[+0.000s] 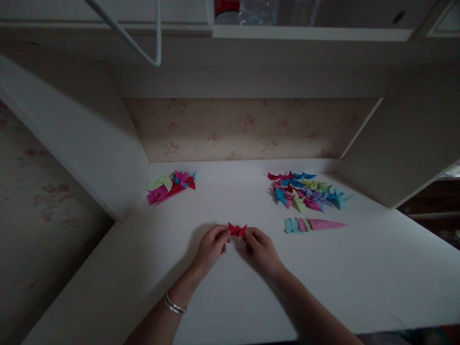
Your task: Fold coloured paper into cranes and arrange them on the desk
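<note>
A small red folded-paper piece (237, 231), with pointed tips at both ends, is held just above the white desk between my two hands. My left hand (214, 243) pinches its left end between thumb and fingers. At the right end, my right hand (261, 248) grips it the same way. To the right lies a tapering row of folded paper strips (312, 224) in light blue, pink and green. Behind that row sits a pile of colourful origami pieces (305, 191). A smaller pile of folded papers (170, 187) lies at the back left.
The white desk (230, 292) is bounded by a left side panel (82, 124), a right side panel (406, 129) and a floral back wall (247, 129). A shelf (309, 32) with bottles overhangs the back. A white bent rod (134, 45) hangs at upper left.
</note>
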`<state>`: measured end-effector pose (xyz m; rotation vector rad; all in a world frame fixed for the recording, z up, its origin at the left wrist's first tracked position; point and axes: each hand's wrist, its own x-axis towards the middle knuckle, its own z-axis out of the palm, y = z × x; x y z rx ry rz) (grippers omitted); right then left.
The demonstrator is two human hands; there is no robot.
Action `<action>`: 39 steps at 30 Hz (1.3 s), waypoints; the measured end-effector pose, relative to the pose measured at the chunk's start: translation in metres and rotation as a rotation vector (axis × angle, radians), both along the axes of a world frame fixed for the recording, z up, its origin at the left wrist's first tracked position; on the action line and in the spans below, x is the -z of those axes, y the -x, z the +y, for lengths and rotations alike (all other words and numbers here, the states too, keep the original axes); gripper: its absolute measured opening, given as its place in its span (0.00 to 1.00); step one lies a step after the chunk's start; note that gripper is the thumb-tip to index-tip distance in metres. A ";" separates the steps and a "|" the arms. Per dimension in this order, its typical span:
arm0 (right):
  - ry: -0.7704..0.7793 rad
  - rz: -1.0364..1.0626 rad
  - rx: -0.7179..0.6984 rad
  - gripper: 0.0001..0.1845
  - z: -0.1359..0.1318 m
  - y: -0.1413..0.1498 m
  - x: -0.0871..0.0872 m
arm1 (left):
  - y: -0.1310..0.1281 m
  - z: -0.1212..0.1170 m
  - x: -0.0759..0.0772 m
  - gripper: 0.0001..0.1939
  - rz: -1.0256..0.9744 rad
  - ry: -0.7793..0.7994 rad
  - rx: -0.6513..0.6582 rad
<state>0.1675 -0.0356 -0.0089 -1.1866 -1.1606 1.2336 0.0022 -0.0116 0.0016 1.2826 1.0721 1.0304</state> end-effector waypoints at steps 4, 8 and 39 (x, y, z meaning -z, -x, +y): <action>0.002 -0.120 -0.091 0.20 0.006 -0.021 -0.008 | -0.002 -0.001 -0.004 0.15 0.021 0.013 -0.013; -0.003 -0.242 -0.178 0.20 0.011 -0.045 -0.017 | -0.008 -0.006 -0.012 0.18 0.034 0.025 0.013; 0.156 0.191 0.013 0.20 0.032 -0.131 0.007 | -0.087 0.046 -0.027 0.11 0.380 -0.079 0.230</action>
